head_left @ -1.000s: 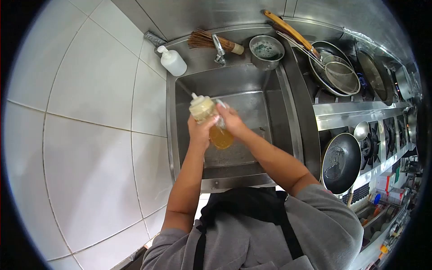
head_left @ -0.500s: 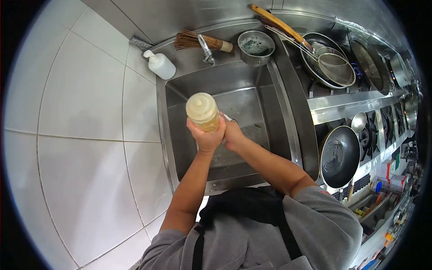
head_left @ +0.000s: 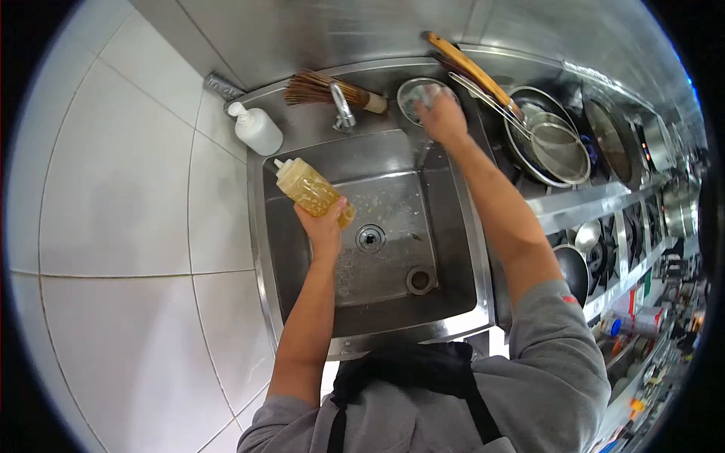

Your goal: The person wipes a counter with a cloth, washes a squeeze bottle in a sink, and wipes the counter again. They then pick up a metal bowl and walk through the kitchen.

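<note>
My left hand (head_left: 323,226) is wrapped round a squeeze bottle (head_left: 308,186) with yellowish contents, tilted over the left part of the steel sink (head_left: 377,302). Its pale nozzle points up and left. At the sink's back right corner, my right hand (head_left: 442,113) reaches into a round metal bowl (head_left: 405,97). The fingers are blurred at the bowl, and something pale shows by them that I cannot make out.
A white pump bottle (head_left: 259,133) stands at the back left corner. Beside the faucet (head_left: 343,113) lies a twig brush (head_left: 317,88). Pans and a strainer (head_left: 560,149) rest on the stove at right, with a long wooden handle (head_left: 468,64) jutting over.
My right hand has left the bottle and moved up and right to the bowl. The bottle in my left hand has shifted left and tilted. The view has moved slightly.
</note>
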Demonstrator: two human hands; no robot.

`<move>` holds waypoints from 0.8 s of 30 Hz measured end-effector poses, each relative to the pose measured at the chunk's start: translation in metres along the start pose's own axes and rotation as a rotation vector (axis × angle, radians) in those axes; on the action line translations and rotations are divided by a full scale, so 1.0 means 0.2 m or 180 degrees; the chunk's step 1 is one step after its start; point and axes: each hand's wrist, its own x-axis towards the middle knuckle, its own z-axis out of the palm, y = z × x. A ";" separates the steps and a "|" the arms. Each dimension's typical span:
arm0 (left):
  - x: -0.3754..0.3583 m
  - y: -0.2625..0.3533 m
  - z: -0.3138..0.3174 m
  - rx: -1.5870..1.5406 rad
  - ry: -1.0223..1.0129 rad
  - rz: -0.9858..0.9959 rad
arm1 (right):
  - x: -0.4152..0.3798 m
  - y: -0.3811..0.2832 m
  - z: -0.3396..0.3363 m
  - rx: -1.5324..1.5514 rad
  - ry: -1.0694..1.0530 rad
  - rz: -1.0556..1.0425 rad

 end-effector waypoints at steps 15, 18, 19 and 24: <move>0.21 -0.01 -0.06 -0.0486 -0.0530 -0.0650 | 0.08 -0.51 0.84 0.1716 -0.2081 0.1670; 0.20 0.04 -0.01 -0.0125 -0.0613 -0.0472 | 0.23 -0.64 0.71 0.1516 -0.2600 0.1218; 0.21 0.04 0.00 -0.0134 -0.0628 -0.0480 | 0.22 -0.67 0.70 0.1504 -0.2589 0.1230; 0.29 -0.05 0.06 -0.0110 -0.0760 -0.0682 | -0.03 -0.55 0.68 0.3143 -0.1868 0.1441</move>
